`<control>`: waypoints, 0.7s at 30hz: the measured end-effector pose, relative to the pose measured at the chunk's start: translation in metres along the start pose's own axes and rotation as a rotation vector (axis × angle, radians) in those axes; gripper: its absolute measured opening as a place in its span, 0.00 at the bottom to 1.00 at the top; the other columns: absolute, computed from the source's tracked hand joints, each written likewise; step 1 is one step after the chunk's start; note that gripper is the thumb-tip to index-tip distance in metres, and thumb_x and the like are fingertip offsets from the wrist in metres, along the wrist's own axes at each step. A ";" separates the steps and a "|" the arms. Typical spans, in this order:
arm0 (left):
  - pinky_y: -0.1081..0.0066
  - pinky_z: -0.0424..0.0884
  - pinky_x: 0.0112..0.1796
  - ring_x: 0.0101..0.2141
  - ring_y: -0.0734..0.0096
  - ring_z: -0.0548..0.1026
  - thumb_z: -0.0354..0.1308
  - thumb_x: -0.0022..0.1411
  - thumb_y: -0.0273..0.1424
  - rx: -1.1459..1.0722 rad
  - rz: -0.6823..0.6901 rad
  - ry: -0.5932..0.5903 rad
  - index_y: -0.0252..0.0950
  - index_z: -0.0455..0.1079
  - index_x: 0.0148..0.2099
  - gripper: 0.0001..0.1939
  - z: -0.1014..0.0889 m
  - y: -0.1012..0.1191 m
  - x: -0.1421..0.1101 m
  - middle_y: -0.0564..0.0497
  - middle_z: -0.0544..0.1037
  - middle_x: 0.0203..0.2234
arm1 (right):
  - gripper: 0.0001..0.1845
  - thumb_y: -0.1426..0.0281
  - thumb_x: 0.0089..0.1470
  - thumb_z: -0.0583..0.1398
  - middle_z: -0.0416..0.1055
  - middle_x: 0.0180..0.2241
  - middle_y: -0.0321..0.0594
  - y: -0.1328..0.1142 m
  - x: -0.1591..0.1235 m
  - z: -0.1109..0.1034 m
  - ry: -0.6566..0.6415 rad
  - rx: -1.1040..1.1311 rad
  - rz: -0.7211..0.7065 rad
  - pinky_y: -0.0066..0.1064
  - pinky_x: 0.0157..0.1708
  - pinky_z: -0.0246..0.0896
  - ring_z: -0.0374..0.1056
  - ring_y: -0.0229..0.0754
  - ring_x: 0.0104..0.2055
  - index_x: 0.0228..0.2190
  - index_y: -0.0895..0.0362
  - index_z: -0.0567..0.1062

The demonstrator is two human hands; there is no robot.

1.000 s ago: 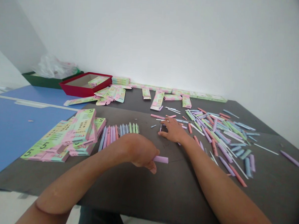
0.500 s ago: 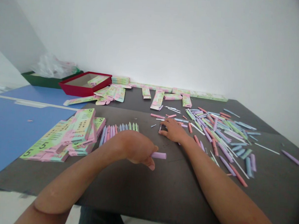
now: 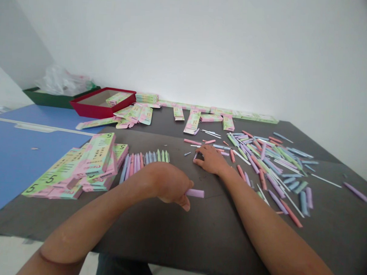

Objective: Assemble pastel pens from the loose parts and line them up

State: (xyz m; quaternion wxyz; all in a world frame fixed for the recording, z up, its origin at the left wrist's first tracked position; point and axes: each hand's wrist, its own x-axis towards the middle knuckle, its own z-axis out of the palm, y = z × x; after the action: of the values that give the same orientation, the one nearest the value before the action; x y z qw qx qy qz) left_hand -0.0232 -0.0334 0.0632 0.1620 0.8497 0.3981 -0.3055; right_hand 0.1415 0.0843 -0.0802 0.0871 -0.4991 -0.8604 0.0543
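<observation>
My left hand [image 3: 171,183] sits over the dark tabletop, with its fingertips pinching a short lilac paper tube [image 3: 195,193] that sticks out to the right. My right hand [image 3: 211,160] rests farther ahead, fingers curled down at a small pale stick [image 3: 195,156], which is partly hidden. A row of pastel tubes [image 3: 144,162] lies side by side just ahead of my left hand. A loose heap of pink, lilac, blue and green tubes [image 3: 261,165] spreads out right of my right hand.
Left of the row is a stack of flat green-and-pink printed cartons marked 5 [image 3: 75,169]. More cartons lie along the back wall, near a red tray [image 3: 93,107]. A blue folder [image 3: 27,159] lies at the left, beyond it a green bin [image 3: 42,99] with a plastic bag [image 3: 62,81].
The lilac tube has turned to lie more level in my left hand, and that hand has shifted slightly left. My right hand has barely moved.
</observation>
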 end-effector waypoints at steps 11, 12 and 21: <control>0.66 0.68 0.31 0.37 0.53 0.76 0.54 0.60 0.43 0.010 -0.009 -0.016 0.36 0.67 0.56 0.25 0.000 0.005 0.002 0.40 0.79 0.40 | 0.19 0.60 0.53 0.58 0.65 0.50 0.47 -0.003 0.001 0.004 0.021 0.006 0.008 0.43 0.52 0.50 0.57 0.50 0.55 0.44 0.55 0.69; 0.66 0.68 0.32 0.37 0.54 0.76 0.54 0.60 0.43 0.010 -0.012 -0.018 0.36 0.67 0.56 0.25 0.000 0.005 0.003 0.40 0.79 0.40 | 0.18 0.60 0.53 0.58 0.65 0.50 0.46 -0.003 0.001 0.004 0.021 0.008 0.005 0.43 0.51 0.50 0.57 0.50 0.55 0.44 0.54 0.69; 0.65 0.68 0.32 0.39 0.51 0.76 0.54 0.61 0.44 0.022 -0.014 -0.053 0.35 0.66 0.57 0.26 -0.002 0.007 0.005 0.38 0.78 0.41 | 0.15 0.61 0.52 0.59 0.66 0.49 0.45 0.001 0.002 0.007 0.041 0.032 -0.010 0.43 0.51 0.51 0.57 0.49 0.54 0.41 0.54 0.70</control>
State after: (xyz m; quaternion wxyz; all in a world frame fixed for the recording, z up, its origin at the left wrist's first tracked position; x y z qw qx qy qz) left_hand -0.0144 -0.0343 0.0614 0.1609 0.8402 0.3963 -0.3334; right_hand 0.1402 0.0862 -0.0867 0.1128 -0.4944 -0.8600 0.0576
